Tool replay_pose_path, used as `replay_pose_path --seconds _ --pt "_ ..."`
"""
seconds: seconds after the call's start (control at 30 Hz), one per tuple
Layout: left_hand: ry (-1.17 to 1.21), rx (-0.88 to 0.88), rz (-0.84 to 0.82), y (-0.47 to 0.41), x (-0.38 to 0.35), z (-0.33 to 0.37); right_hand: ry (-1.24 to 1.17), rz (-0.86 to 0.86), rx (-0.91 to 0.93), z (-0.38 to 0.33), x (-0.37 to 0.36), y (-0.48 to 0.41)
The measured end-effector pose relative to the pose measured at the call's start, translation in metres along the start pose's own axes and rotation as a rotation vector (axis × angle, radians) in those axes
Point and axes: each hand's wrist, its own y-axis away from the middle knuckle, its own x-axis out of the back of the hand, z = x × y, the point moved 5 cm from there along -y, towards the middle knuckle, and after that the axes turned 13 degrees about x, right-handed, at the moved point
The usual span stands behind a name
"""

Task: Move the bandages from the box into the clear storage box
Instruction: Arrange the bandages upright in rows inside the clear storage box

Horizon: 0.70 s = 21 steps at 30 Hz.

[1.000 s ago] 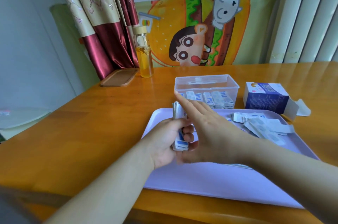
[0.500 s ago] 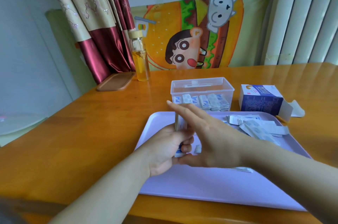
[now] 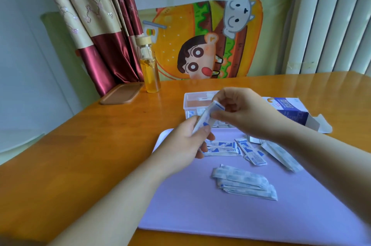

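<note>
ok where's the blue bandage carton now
In the head view the blue carton lies right of centre, just beyond the purple tray and right of the clear storage box.

table [image 3: 100,155] — lilac tray [image 3: 200,215], clear box [image 3: 195,98], carton [image 3: 293,114] (open), bottle [image 3: 151,73], lid [image 3: 121,94]

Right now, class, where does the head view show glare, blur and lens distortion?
Head view: daylight glares off the glossy table at far right; the bandage stack held by the left hand and right hand is motion-smeared; loose bandages at the right of the tray look soft; the wide lens tilts the vertical slats.
</note>
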Motion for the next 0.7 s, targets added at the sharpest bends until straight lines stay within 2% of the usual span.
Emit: replay_pose_path --seconds 0.2,0.27,0.43,0.5,0.57,0.63,0.7 --pt "0.067 -0.161 0.056 -0.023 0.017 0.044 -0.558 0.140 -0.209 0.016 0.002 -0.032" --pt "0.056 -0.150 0.036 -0.037 0.023 0.049 -0.513 0.156 -0.239 0.023 0.002 -0.044" --pt "-0.034 -0.091 0.051 -0.083 0.039 0.056 -0.054 0.184 -0.143 0.033 0.013 -0.083" --pt "-0.093 -0.077 0.054 -0.100 0.042 0.059 0.036 0.191 -0.151 0.047 0.015 -0.099" --pt "-0.247 -0.071 0.090 -0.115 0.048 0.059 -0.017 0.198 -0.236 0.069 0.015 -0.112" --pt "-0.401 -0.053 0.137 -0.128 0.057 0.054 -0.180 0.196 -0.365 0.095 0.010 -0.119" --pt "-0.452 -0.037 0.170 -0.135 0.067 0.049 -0.271 0.173 -0.492 0.117 0.003 -0.121"
